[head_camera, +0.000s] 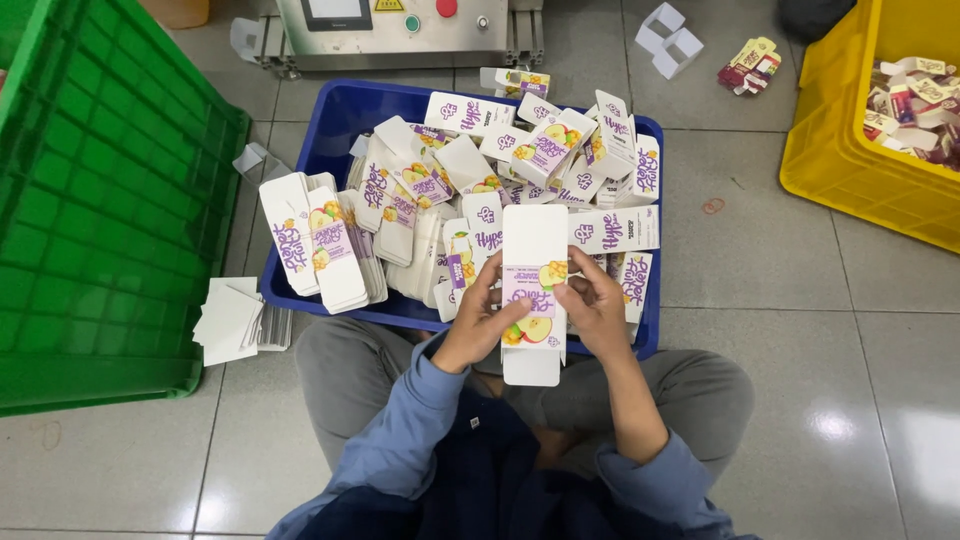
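A flat white carton (534, 290) with purple lettering and a fruit picture is held upright between both hands over my lap. My left hand (478, 318) grips its left edge, and my right hand (596, 305) grips its right edge. Just beyond the hands stands a blue crate (340, 115) heaped with several more flat cartons of the same kind (480, 170). A neat stack of them (320, 245) leans at the crate's near left corner.
A large green crate (100, 200) lies tipped on the left. A yellow crate (850, 150) holding cartons stands at the right. A stack of white cards (235, 322) lies on the tiled floor. A metal machine (390, 30) is behind the blue crate. Loose cartons (750, 62) lie nearby.
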